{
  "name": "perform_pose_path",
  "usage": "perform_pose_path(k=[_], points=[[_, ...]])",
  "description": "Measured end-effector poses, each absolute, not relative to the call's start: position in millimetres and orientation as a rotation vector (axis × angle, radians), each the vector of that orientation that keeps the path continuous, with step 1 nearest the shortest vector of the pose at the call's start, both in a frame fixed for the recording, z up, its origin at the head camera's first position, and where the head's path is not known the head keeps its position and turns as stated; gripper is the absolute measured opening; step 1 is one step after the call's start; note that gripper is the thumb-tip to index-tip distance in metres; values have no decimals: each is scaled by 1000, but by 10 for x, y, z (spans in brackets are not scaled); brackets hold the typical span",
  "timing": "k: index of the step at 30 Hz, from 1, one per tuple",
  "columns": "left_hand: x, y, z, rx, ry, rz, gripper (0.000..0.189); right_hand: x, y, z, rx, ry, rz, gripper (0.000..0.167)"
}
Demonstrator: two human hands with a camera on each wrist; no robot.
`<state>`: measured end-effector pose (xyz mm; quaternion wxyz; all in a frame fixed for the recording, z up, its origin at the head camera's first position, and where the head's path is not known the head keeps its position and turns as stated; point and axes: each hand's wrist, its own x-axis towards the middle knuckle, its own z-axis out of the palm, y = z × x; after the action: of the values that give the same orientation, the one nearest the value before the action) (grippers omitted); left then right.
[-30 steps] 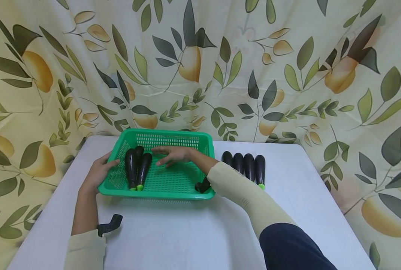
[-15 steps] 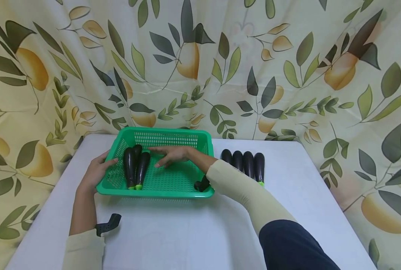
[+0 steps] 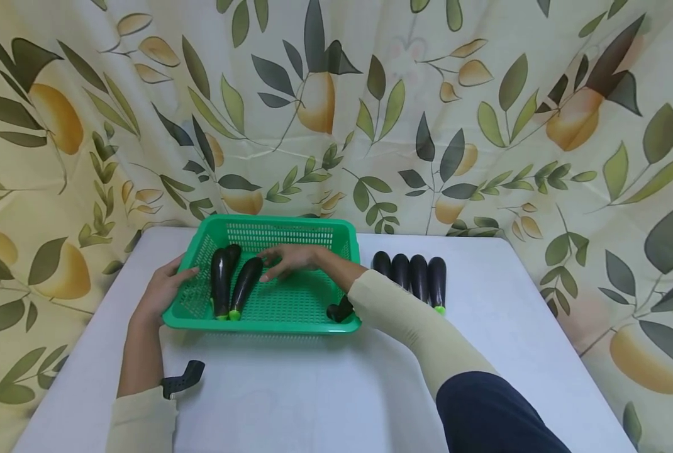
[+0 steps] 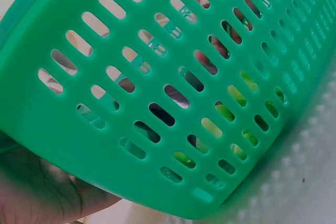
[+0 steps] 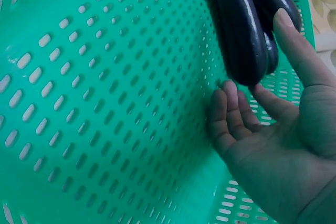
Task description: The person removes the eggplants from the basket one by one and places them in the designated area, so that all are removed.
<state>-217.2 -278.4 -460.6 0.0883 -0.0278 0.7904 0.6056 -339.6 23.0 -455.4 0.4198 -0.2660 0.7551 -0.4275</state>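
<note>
A green plastic basket (image 3: 291, 314) stands on the table with three dark eggplants at its left side. My left hand (image 3: 161, 289) grips the basket's left rim, thumb over the edge and fingers outside; in the left wrist view, part of that hand (image 4: 47, 192) shows below the rim. Inside the basket, my right hand (image 3: 294, 259) is at the far end of the rightmost eggplant (image 3: 246, 284). In the right wrist view, a finger touches the tip of that eggplant (image 5: 242, 40), while the other fingers are loosely bent. The other two eggplants (image 3: 220, 286) lie against each other.
Several more eggplants (image 3: 436, 280) lie in a row on the white table (image 3: 500, 327), right of the basket and partly behind my right sleeve. A patterned curtain (image 3: 336, 113) hangs behind the table. A black strap piece (image 3: 183, 377) is on my left wrist.
The far end of the rightmost eggplant has shifted right, so it now slants away from the other two. My right fingers have bent more. My left hand stays on the rim.
</note>
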Motion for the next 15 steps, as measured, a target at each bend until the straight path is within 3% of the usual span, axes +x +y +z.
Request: perform_pose_path(k=[4, 11, 15], points=[[-2157, -2783, -4601, -81, 2344, 1821, 64, -3394, 222, -4567, -612, 1914, -1102, 71], [-2180, -2748, -4587, -114, 2340, 1807, 65, -3428, 239, -4594, -547, 1785, -1348, 44], [-2171, -2768, -4573, -123, 2336, 1811, 66, -3441, 219, -4593, -559, 1727, -1364, 42]])
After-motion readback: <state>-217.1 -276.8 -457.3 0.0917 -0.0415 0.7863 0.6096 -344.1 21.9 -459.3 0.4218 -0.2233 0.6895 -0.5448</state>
